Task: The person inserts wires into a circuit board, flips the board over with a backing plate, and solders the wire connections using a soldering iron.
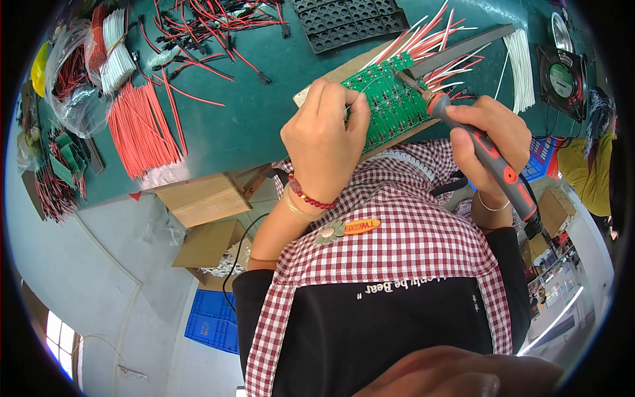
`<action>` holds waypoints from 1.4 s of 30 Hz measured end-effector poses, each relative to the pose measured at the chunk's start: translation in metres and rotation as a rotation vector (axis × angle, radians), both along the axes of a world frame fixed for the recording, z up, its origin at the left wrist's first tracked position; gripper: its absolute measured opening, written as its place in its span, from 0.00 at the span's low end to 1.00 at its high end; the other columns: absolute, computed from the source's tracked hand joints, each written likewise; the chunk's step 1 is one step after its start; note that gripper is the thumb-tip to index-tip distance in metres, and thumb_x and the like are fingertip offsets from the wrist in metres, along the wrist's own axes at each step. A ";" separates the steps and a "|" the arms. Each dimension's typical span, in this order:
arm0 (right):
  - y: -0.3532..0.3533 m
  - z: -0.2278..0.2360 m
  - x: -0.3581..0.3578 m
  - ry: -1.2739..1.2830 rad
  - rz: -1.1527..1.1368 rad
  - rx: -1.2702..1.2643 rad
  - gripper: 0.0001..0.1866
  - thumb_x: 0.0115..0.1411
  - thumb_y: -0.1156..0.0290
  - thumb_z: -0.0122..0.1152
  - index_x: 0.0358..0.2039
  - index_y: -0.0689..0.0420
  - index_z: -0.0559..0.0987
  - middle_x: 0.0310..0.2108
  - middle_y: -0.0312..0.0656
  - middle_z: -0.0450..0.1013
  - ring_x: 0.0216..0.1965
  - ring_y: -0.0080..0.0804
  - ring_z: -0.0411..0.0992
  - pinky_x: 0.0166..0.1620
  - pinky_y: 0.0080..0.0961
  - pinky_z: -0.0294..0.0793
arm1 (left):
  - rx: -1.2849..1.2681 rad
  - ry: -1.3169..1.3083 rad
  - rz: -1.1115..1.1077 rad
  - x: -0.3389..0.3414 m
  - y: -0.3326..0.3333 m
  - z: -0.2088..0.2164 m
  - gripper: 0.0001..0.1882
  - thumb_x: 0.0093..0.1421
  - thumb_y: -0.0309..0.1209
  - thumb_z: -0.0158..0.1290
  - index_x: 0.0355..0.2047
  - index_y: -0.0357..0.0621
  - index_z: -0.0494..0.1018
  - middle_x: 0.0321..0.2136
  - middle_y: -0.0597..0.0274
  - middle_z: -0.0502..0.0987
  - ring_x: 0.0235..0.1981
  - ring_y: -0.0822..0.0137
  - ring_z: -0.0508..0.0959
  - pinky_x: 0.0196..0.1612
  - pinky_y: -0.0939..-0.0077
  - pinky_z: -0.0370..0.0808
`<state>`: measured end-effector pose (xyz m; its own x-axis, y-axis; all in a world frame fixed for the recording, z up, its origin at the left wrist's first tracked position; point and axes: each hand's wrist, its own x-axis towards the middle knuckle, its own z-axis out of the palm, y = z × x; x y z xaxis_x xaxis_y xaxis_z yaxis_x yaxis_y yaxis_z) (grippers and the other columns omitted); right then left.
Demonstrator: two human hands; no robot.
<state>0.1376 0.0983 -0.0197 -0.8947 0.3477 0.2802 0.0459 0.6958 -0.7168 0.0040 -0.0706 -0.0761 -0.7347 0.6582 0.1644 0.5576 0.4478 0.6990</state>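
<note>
Lying at about 2 o'clock from the left hand (324, 135) and 10 o'clock from the right hand (499, 132), the green circuit board (391, 104) rests on a pale wooden plank (304, 96) on the teal surface (241, 142). The left hand is nearer and hides the board's 9 o'clock side, so its long axis cannot be told. That hand's thumb and forefinger press together, seemingly pinching a thin wire (368, 88) that reaches over the board toward 1 o'clock. The right hand wraps a grey-and-orange soldering iron (505, 172), whose long axis slants from 10:30 at the tip to 4:30; whether the tip touches the board's 12 o'clock side is unclear. The board looks flat, with repeated rows of small parts; red and white wires (440, 40) fan from it toward 1 o'clock, under a dark bar (466, 49).
</note>
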 end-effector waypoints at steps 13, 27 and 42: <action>0.073 -0.001 0.010 -0.126 -0.071 -0.432 0.12 0.53 0.68 0.62 0.35 0.63 0.79 0.32 0.35 0.72 0.32 0.20 0.66 0.36 0.16 0.62 | 0.039 0.043 0.002 0.000 0.011 0.000 0.10 0.50 0.25 0.61 0.23 0.45 0.68 0.22 0.64 0.70 0.16 0.62 0.71 0.18 0.71 0.66; 0.092 -0.010 -0.013 -0.303 0.109 -0.598 0.12 0.54 0.66 0.62 0.34 0.62 0.79 0.31 0.34 0.74 0.32 0.18 0.68 0.35 0.18 0.64 | 0.014 0.048 0.009 0.001 0.011 -0.001 0.10 0.50 0.25 0.61 0.23 0.45 0.68 0.22 0.64 0.71 0.16 0.61 0.72 0.18 0.70 0.66; 0.125 -0.022 -0.036 -0.429 0.259 -0.622 0.16 0.53 0.58 0.63 0.30 0.60 0.77 0.26 0.33 0.65 0.29 0.21 0.60 0.33 0.20 0.55 | -0.016 0.010 -0.036 0.006 0.006 0.002 0.09 0.50 0.25 0.61 0.23 0.44 0.69 0.23 0.63 0.72 0.19 0.60 0.74 0.19 0.69 0.69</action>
